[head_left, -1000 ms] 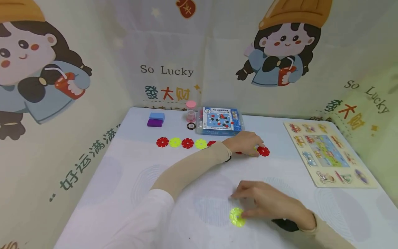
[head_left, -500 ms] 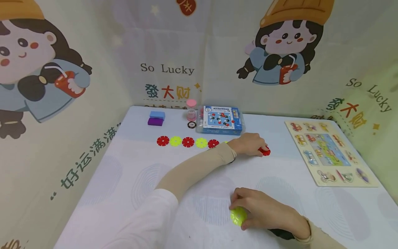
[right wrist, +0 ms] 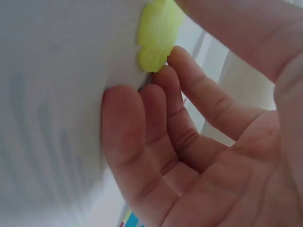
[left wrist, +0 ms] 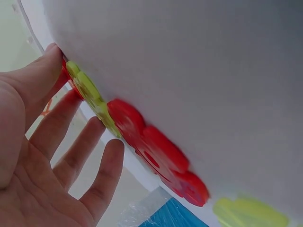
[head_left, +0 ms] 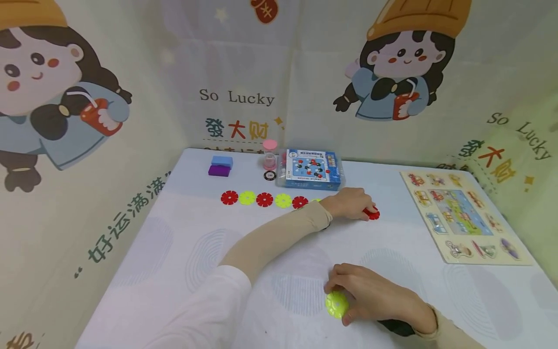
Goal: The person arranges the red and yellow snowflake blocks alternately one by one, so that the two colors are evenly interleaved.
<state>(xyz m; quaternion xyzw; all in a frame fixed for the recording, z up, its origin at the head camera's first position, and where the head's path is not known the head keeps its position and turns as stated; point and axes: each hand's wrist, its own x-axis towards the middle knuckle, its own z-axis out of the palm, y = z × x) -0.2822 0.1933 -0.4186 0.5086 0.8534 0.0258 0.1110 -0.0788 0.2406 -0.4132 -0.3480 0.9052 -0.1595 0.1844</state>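
Red and yellow-green plastic snowflake discs lie in an alternating row across the table; a red disc (head_left: pixel 229 198) is at its left end. My left hand (head_left: pixel 348 203) reaches over the right end, thumb and index finger pinching the last red disc (head_left: pixel 373 214). In the left wrist view a yellow-green disc (left wrist: pixel 90 92) and a red disc (left wrist: pixel 151 149) lie alongside my fingers; the head view hides these behind the hand. Nearer the front, my right hand (head_left: pixel 370 293) pinches a yellow-green disc (head_left: pixel 337 305) by its edges, fingertips close to the tabletop.
A boxed molecule model set (head_left: pixel 311 169) stands behind the row, beside a small pink-topped sand timer (head_left: pixel 270 155) and a round black-and-white token (head_left: pixel 270 175). Blue and purple blocks (head_left: pixel 220 166) sit at the back left. A wooden picture puzzle board (head_left: pixel 464 218) lies on the right.
My right fingers have closed around the yellow-green disc they were reaching over. My left hand has shifted slightly right, and its fingers now cover more of the last red disc.
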